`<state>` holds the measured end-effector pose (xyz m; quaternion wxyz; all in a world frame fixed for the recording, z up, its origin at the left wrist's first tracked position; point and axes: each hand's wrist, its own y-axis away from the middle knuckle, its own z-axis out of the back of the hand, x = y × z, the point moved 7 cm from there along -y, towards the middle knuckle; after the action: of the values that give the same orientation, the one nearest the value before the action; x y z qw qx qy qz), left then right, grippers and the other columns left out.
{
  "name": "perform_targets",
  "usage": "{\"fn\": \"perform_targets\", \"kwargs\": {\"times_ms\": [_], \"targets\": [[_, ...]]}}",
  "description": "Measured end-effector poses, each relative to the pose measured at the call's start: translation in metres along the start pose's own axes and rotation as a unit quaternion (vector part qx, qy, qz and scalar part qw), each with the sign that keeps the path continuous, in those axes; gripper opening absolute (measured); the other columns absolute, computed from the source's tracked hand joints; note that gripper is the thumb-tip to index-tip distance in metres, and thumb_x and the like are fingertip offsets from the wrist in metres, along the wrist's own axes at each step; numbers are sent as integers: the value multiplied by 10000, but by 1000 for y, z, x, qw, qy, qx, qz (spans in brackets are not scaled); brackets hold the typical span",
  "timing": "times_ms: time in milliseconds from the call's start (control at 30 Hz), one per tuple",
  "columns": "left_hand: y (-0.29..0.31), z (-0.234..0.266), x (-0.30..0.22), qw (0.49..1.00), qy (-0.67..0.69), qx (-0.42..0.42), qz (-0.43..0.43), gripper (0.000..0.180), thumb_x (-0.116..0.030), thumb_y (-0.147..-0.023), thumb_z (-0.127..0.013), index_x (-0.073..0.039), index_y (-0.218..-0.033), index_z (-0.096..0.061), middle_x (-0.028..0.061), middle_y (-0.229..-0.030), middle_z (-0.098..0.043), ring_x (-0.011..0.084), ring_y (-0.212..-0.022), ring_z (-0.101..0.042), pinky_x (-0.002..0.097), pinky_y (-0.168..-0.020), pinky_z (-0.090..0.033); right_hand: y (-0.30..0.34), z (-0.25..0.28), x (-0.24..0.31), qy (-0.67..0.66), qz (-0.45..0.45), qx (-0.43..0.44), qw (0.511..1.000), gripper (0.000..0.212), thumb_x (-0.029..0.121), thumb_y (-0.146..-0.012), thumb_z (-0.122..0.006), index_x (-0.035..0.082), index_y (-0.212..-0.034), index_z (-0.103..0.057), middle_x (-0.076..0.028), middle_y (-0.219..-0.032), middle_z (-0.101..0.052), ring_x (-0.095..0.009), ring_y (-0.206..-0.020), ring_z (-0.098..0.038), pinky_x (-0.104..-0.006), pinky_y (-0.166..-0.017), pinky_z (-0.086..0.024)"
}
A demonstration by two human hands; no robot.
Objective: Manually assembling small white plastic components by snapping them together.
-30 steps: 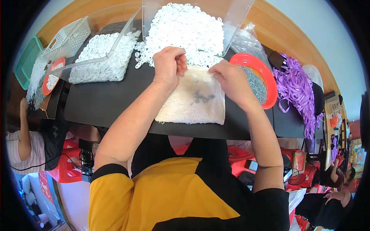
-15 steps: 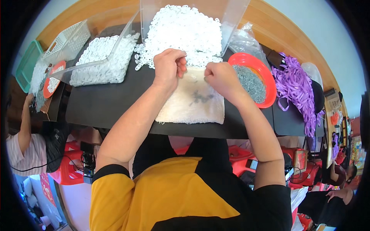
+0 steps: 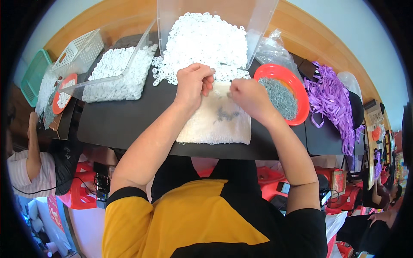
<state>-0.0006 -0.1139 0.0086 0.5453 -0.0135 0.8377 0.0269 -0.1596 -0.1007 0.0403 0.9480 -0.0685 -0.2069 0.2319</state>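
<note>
My left hand [image 3: 193, 84] hovers at the far left corner of a cream cloth [image 3: 202, 129], its thumb and fingers pinched together. What they hold, if anything, is too small to name. Over the cloth's far right part is my right hand [image 3: 253, 98], closed and slightly blurred, its fingertips turned toward the left hand; its contents are hidden. Small grey pieces [image 3: 226, 114] lie scattered on the cloth between my forearms. Just beyond my hands, many small white ring-shaped plastic parts [image 3: 206, 41] spill from a clear plastic bin [image 3: 262, 19] onto the black table.
A red bowl [image 3: 304, 103] of small grey metal-looking pieces stands right of my right hand. Purple ribbons [image 3: 329, 103] are heaped farther right, near a clear plastic bag [image 3: 275, 49]. Another clear bin [image 3: 109, 81] of white parts stands left. A person's arm [image 3: 33, 146] is at far left.
The whole view has shifted, so the table and things on it appear slightly lower. Both my hands stay closed over the cloth's far edge, with the right hand blurred by motion.
</note>
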Motion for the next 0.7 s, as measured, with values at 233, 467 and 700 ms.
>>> {"fn": "perform_targets", "kwargs": {"times_ms": [233, 467, 700], "targets": [[8, -6, -1, 1000, -11, 14, -5, 70, -65, -801, -677, 1, -792, -656, 58, -634, -598, 109, -472, -500, 235, -427, -365, -10, -1, -13, -540, -187, -51, 819, 172, 203, -873, -669, 33, -865, -642, -24, -734, -612, -87, -582, -564, -230, -545, -424], [13, -12, -5, 999, -48, 21, -15, 66, -61, -809, -680, 1, -795, -660, 51, -633, -605, 98, -479, -517, 220, -427, -368, -9, -9, -14, -567, -156, -44, 808, 172, 200, -868, -677, 33, -882, -639, -28, -741, -627, -98, -574, -568, -234, -532, -411], [17, -13, -7, 996, -85, 12, -20, 65, -65, -824, -674, -5, -802, -658, 42, -644, -607, 87, -493, -529, 210, -428, -370, -9, -2, -14, -556, -121, -34, 821, 141, 176, -902, -641, 35, -911, -640, -15, -748, -642, -90, -605, -591, -214, -536, -406]]}}
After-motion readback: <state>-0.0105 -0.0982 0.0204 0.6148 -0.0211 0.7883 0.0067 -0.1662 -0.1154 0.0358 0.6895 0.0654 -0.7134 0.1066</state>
